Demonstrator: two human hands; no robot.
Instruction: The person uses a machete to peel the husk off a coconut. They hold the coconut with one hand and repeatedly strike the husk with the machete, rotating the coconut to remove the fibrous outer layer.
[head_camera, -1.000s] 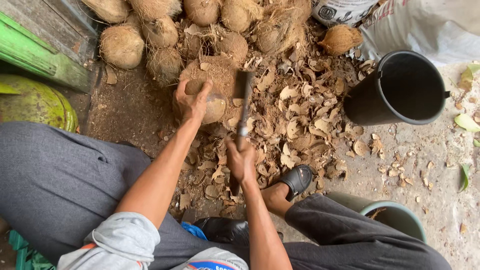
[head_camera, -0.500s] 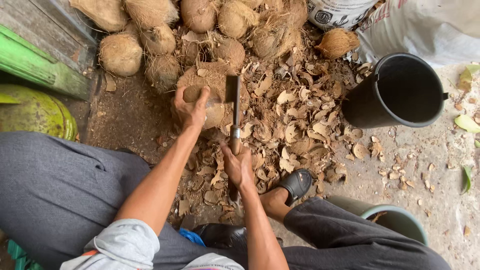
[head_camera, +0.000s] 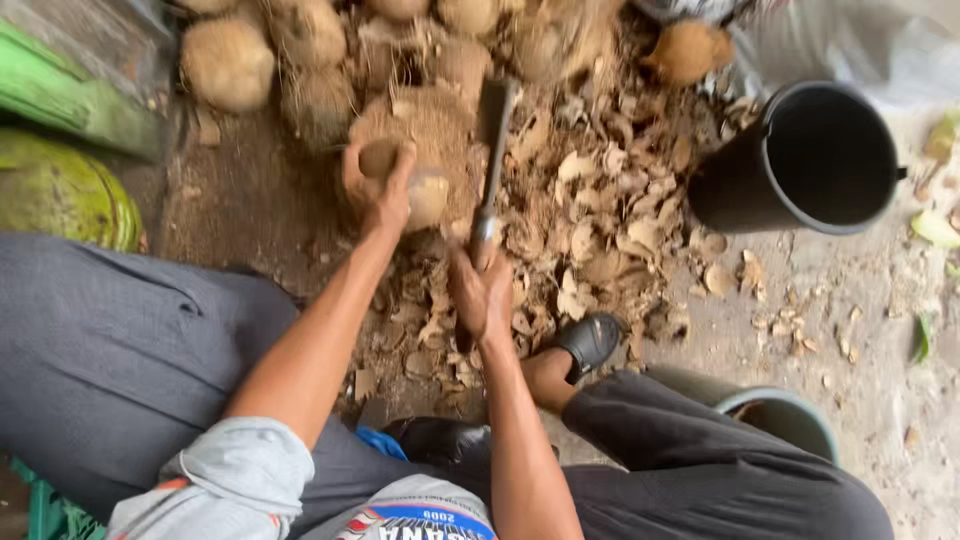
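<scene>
Left hand (head_camera: 382, 190) grips round fibrous coconut (head_camera: 425, 195); right hand (head_camera: 482, 295) raises flat blade (head_camera: 492, 150).

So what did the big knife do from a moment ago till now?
The right hand swung the cleaver from tilted over the coconut to nearly straight, blade pointing away beside it. The left hand kept gripping the coconut, and nothing was let go. The black bucket, husk pile and sandalled foot stayed put.
</scene>
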